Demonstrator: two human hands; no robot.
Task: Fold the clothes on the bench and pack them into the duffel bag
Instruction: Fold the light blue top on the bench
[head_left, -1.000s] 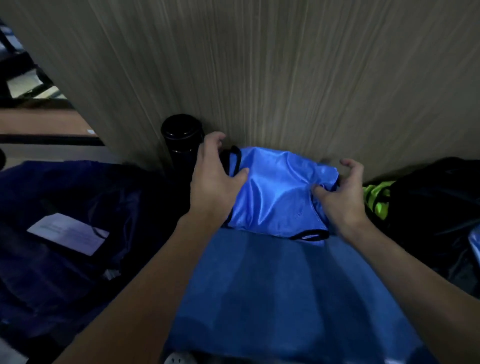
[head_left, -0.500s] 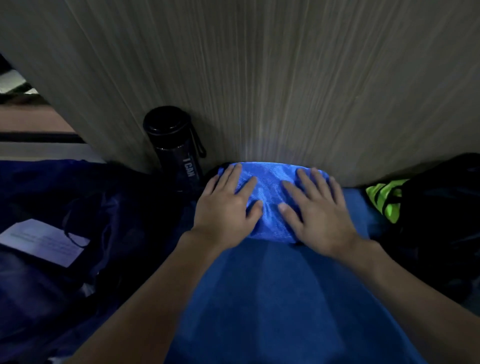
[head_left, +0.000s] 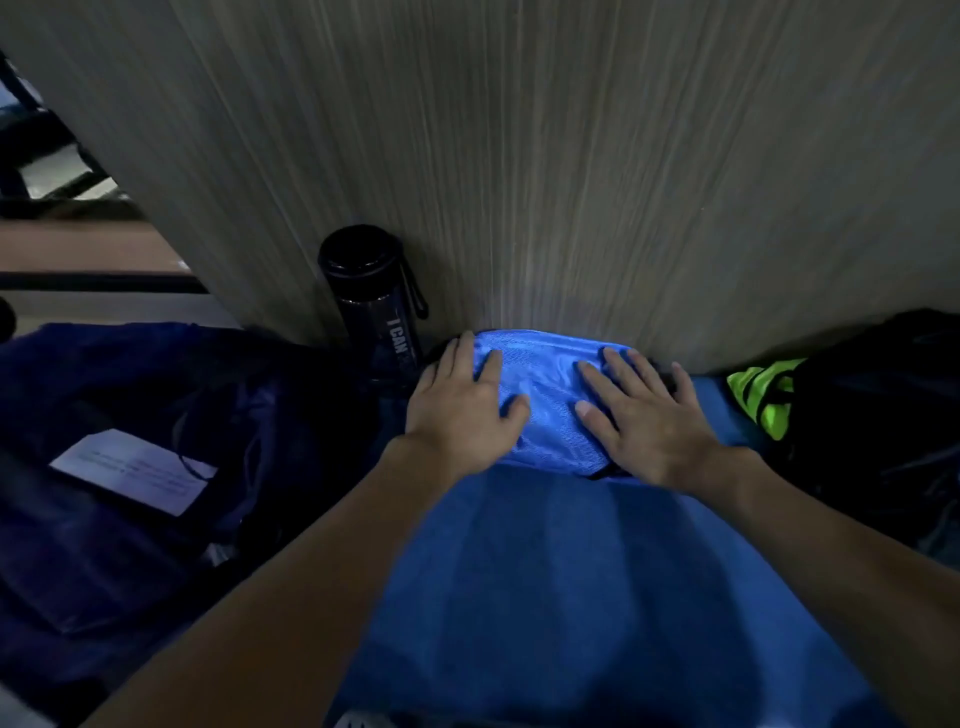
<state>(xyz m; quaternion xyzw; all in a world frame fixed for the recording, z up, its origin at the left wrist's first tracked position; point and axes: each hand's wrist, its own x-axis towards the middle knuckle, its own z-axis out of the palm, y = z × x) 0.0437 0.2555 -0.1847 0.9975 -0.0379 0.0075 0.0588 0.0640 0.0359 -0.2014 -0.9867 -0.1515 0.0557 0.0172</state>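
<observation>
A shiny blue garment (head_left: 545, 395), folded small, lies on a blue cloth-covered bench (head_left: 571, 582) against the wood-grain wall. My left hand (head_left: 462, 410) rests flat on its left edge, fingers straight. My right hand (head_left: 649, 415) presses flat on its right side, fingers spread. A dark navy duffel bag (head_left: 156, 467) sits to the left, with a white paper tag (head_left: 135, 478) lying on it.
A black water bottle (head_left: 376, 306) stands against the wall between the duffel and the garment. At the right lie a neon green garment (head_left: 763, 389) and a black bag or cloth (head_left: 878, 415). A wood-grain panel (head_left: 571, 156) closes off the back.
A second ago both hands gripped the garment's edges while folding it. Half a second ago they lay flat near its middle; now they have slid apart toward its sides.
</observation>
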